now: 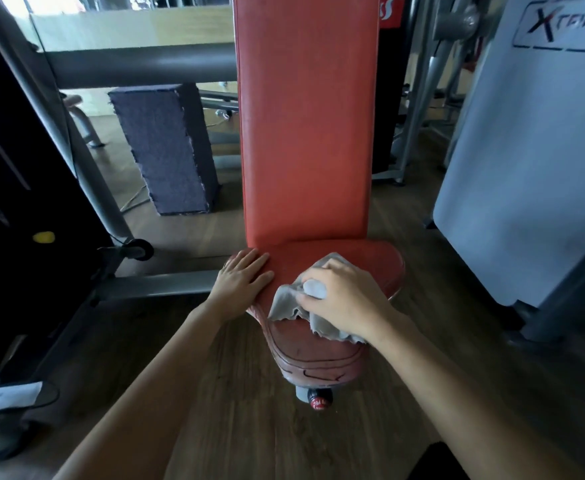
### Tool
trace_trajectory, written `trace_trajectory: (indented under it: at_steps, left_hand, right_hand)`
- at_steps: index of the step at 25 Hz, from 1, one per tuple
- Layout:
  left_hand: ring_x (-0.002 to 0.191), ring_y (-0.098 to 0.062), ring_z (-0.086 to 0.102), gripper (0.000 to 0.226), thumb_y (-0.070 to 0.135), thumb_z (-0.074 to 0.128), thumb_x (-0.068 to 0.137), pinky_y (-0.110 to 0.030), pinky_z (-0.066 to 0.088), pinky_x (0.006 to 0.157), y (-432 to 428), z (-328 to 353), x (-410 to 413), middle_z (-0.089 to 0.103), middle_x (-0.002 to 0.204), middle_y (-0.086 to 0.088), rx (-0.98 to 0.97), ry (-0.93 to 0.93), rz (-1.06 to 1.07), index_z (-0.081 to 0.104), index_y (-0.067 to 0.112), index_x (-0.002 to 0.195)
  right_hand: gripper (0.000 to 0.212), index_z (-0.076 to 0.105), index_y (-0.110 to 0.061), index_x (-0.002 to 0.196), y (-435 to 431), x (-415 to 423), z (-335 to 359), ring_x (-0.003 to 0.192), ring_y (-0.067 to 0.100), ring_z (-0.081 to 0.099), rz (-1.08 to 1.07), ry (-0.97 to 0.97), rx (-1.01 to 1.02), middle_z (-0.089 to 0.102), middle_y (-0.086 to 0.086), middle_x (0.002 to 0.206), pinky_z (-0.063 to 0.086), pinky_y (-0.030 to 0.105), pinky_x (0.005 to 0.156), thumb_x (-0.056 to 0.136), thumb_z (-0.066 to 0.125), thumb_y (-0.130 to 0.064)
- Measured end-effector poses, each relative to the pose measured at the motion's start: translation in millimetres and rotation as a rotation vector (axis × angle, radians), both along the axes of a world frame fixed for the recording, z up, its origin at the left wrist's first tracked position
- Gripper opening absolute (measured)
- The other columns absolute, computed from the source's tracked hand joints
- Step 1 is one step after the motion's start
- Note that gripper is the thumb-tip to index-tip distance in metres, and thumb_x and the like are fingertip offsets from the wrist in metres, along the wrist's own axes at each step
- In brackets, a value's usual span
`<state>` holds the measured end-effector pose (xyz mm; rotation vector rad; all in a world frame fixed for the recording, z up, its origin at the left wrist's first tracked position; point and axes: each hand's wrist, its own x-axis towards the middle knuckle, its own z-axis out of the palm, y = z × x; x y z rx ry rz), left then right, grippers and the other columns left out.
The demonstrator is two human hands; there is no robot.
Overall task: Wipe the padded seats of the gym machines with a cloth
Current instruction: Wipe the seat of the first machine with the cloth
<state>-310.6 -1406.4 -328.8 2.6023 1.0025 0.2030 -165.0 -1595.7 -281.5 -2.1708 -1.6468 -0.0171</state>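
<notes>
My right hand is curled over a crumpled grey cloth, pressing it onto the worn red padded seat at centre frame. My left hand lies flat, fingers straight, on the seat's upper-left edge, just beside the cloth. The seat's long axis runs from the tall red backrest down the frame toward me. I judge the next stroke belongs to the right hand, pulling toward the narrow front end below it.

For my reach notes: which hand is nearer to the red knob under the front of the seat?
Right. The right hand, holding the cloth, lies on the seat above the red knob. The left hand rests flat at the seat's left rear edge, farther away.
</notes>
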Motion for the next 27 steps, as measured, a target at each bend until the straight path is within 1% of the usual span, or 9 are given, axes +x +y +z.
trace_trajectory:
  at_steps: [2, 4, 8, 11, 13, 15, 17, 23, 27]
  left_hand:
    - [0.156, -0.021, 0.006, 0.057, 0.054, 0.033, 0.104, -0.038, 0.003, 0.126, -1.0, 0.7, -1.4, 0.016, 0.168, 0.001, 0.018, 0.006, -0.019, 0.028, 0.032, 0.157]
    - [0.156, -0.025, 0.005, 0.055, 0.05, 0.029, 0.106, -0.042, 0.004, 0.125, -0.7, -1.0, -3.0, 0.014, 0.168, -0.002, 0.054, 0.011, -0.061, 0.028, 0.031, 0.157]
    - [0.155, -0.035, 0.004, 0.073, 0.059, 0.001, 0.096, -0.06, 0.012, 0.122, 15.0, -10.1, -11.8, 0.014, 0.169, -0.001, 0.188, 0.107, -0.284, 0.03, 0.029, 0.156]
    - [0.154, -0.037, 0.01, 0.076, 0.06, 0.0, 0.093, -0.063, 0.015, 0.12, 23.7, -11.4, -10.6, 0.022, 0.167, 0.001, 0.197, 0.099, -0.346, 0.038, 0.03, 0.153]
    - [0.155, -0.036, 0.007, 0.084, 0.066, -0.007, 0.087, -0.062, 0.015, 0.12, 27.8, -16.1, -6.7, 0.02, 0.167, 0.003, 0.185, 0.113, -0.335, 0.032, 0.035, 0.155]
    - [0.155, -0.036, 0.005, 0.075, 0.066, 0.0, 0.093, -0.059, 0.012, 0.122, 28.6, -18.4, -4.7, 0.017, 0.168, 0.0, 0.114, 0.038, -0.306, 0.027, 0.038, 0.157]
    - [0.154, -0.037, 0.006, 0.061, 0.06, 0.013, 0.101, -0.057, 0.009, 0.122, 23.1, -16.5, -6.2, 0.017, 0.168, -0.004, 0.084, -0.024, -0.28, 0.026, 0.038, 0.157]
    - [0.152, -0.041, 0.008, 0.053, 0.051, 0.026, 0.105, -0.055, 0.009, 0.121, 20.9, -14.9, -6.3, 0.02, 0.166, -0.008, 0.103, -0.068, -0.28, 0.028, 0.037, 0.157]
    - [0.153, -0.04, 0.008, 0.063, 0.061, 0.012, 0.1, -0.057, 0.009, 0.121, 28.7, -21.1, -1.9, 0.02, 0.167, -0.004, 0.118, -0.016, -0.291, 0.026, 0.039, 0.156]
  right_hand:
    - [0.032, 0.069, -0.034, 0.102, -1.8, -6.9, 4.0, 0.107, 0.011, 0.059, -0.05, 0.031, 0.01, 0.062, -0.009, 0.111, 0.053, 0.037, 0.084, 0.087, 0.056, -0.059]
    - [0.028, 0.069, -0.033, 0.1, -5.1, -13.3, 9.4, 0.099, 0.015, 0.063, -0.131, 0.039, 0.024, 0.064, -0.007, 0.11, 0.054, 0.035, 0.082, 0.087, 0.061, -0.056]
    - [0.022, 0.069, -0.031, 0.102, -12.2, -25.6, 13.2, 0.095, 0.016, 0.064, -0.289, 0.031, 0.03, 0.067, -0.007, 0.108, 0.055, 0.033, 0.078, 0.087, 0.067, -0.047]
    - [0.015, 0.07, -0.033, 0.097, -14.9, -35.0, 13.4, 0.091, 0.007, 0.064, -0.322, 0.057, 0.05, 0.066, -0.016, 0.105, 0.055, 0.026, 0.076, 0.087, 0.07, -0.044]
    - [0.016, 0.072, -0.032, 0.098, -14.4, -39.6, 15.9, 0.084, 0.0, 0.063, -0.338, 0.056, 0.057, 0.065, -0.02, 0.103, 0.052, 0.015, 0.074, 0.088, 0.071, -0.044]
    - [0.019, 0.074, -0.028, 0.1, -10.5, -44.8, 18.6, 0.075, -0.011, 0.058, -0.365, 0.077, 0.073, 0.061, -0.023, 0.096, 0.043, 0.003, 0.067, 0.088, 0.072, -0.041]
    - [0.017, 0.075, -0.026, 0.098, -5.3, -47.6, 19.0, 0.075, -0.023, 0.052, -0.397, 0.088, 0.092, 0.057, -0.027, 0.089, 0.038, -0.001, 0.064, 0.088, 0.072, -0.039]
    - [0.014, 0.073, -0.024, 0.096, 5.3, -47.5, 11.0, 0.084, 0.0, 0.061, -0.427, 0.07, 0.108, 0.068, -0.017, 0.098, 0.043, 0.006, 0.068, 0.088, 0.068, -0.035]
    - [0.011, 0.071, -0.024, 0.094, -4.2, -54.3, 10.5, 0.085, 0.004, 0.06, -0.451, 0.066, 0.139, 0.065, -0.012, 0.095, 0.052, 0.022, 0.073, 0.087, 0.07, -0.032]
